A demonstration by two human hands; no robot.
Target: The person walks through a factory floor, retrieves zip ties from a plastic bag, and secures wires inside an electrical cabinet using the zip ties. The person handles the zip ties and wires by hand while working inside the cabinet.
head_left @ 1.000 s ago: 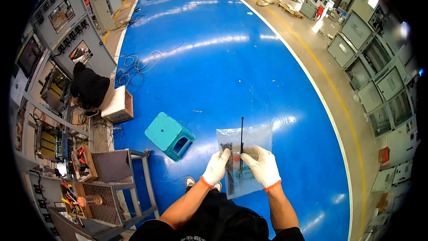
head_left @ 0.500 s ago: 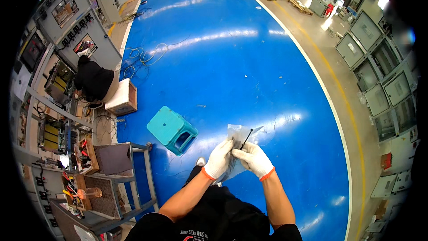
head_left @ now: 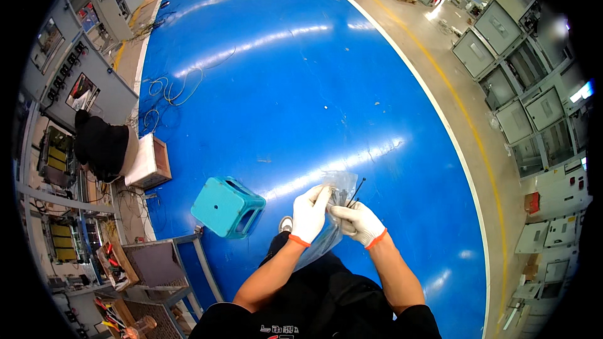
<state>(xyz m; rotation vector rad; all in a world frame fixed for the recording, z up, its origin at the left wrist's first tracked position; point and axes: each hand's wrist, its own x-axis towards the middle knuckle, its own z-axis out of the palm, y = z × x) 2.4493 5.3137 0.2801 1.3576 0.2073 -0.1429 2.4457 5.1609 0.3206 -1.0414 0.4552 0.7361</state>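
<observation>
My left hand [head_left: 310, 215], in a white knit glove with an orange cuff, is closed on a clear plastic bag [head_left: 341, 180] in front of my body. The bag's lower part hangs down below the hands toward my lap. Right beside it, my gloved right hand [head_left: 359, 222] pinches thin black cable ties [head_left: 357, 191] at the bag. Their ends stick up past the fingers, one tipped with a small head. The fingers hide the rest of them, so how far they sit inside the bag is not visible.
A teal plastic stool [head_left: 227, 207] stands on the blue floor, left of my hands. Further left are a metal rack [head_left: 188, 263] with tool boxes, and a person [head_left: 103, 144] crouching near a wooden box [head_left: 151, 162]. Loose cables [head_left: 169, 91] lie beyond. Grey cabinets [head_left: 527, 107] line the right.
My view has turned and shifted, so the stool and the person appear further left. The bag now hangs lower between my hands, and two black ends show instead of one.
</observation>
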